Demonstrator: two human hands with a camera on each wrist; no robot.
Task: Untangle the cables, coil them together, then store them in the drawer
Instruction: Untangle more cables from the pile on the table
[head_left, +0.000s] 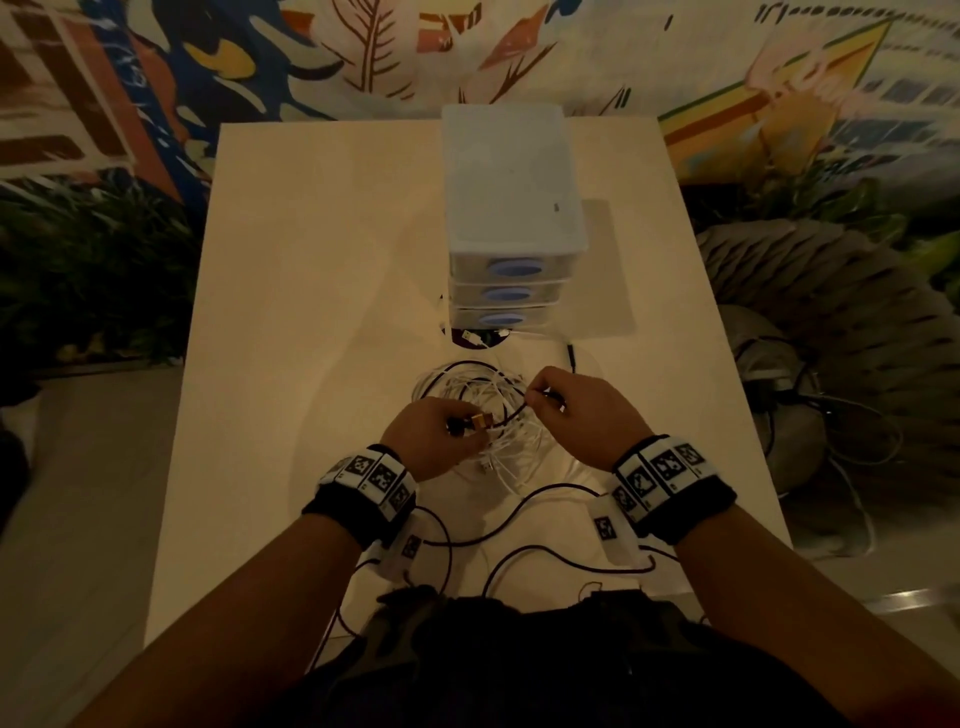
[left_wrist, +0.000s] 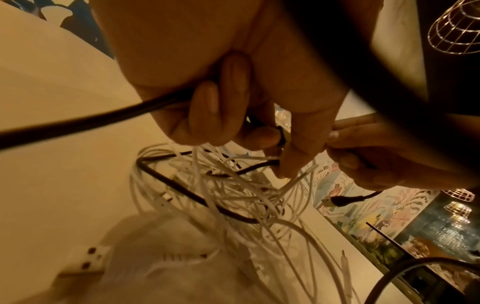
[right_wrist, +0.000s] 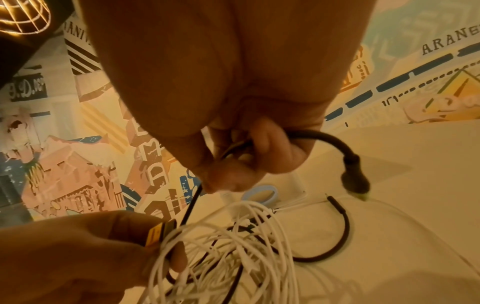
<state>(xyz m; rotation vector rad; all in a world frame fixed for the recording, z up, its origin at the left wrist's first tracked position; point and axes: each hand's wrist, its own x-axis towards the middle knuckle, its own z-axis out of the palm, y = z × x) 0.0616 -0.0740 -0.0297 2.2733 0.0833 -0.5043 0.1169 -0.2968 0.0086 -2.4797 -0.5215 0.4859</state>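
Centrally, low in the head view, the tangle of white cables (head_left: 488, 415) lies on the surface (head_left: 322, 291) between both hands. The left hand (head_left: 421, 436) curls its grip around a black cable (left_wrist: 78, 119) and an orange-tipped plug (head_left: 480, 422), its fingers (left_wrist: 207, 102) folded tight. The right hand (head_left: 587, 415) pinches another stretch of black cable, whose plug end (right_wrist: 355, 181) dangles at the right of the wrist view. Both wrists hover palm-down over the tangle. Above them in the frame stands the drawer unit (head_left: 511, 208), drawers closed.
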